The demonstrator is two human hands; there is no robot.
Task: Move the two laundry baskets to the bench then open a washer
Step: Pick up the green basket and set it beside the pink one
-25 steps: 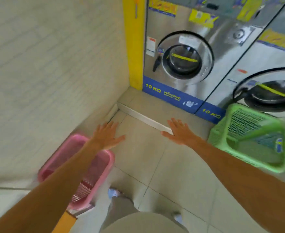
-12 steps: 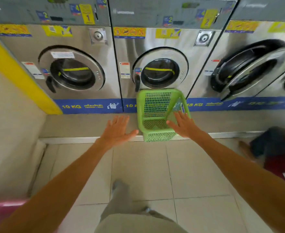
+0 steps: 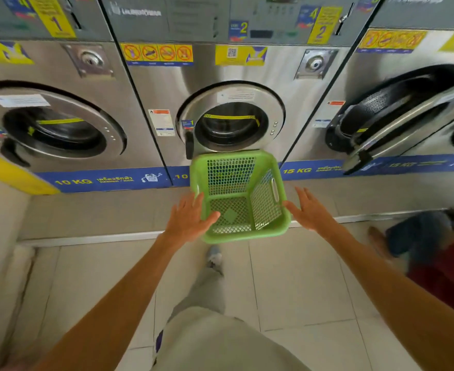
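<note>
We face a row of steel front-loading washers. The middle washer [image 3: 231, 124] has its round door shut, and the left washer [image 3: 54, 124] is shut too. The right washer [image 3: 397, 113] has its door [image 3: 408, 124] swung partly open toward us. A blue strip [image 3: 100, 180] along the bottom of the machines reads 10 KG on the left and 15 KG further right. At the right edge of the floor lies a blurred heap of dark blue and red cloth [image 3: 434, 250]. Below us we see one pale trouser leg [image 3: 210, 290] and a shoe [image 3: 214, 257] on the tiled floor [image 3: 301, 277].

The green laundry basket [image 3: 240, 196] sits on the raised step directly before the middle washer, empty, and it hides the lowest part of that door. Our left hand [image 3: 188, 218] is spread wide, palm toward the basket's left wall, its thumb overlapping the near rim; we cannot tell whether it touches. Our right hand [image 3: 310, 207] is also spread flat and holds nothing, just beside the basket's right wall near the handle slot. Both arms reach forward nearly straight
</note>
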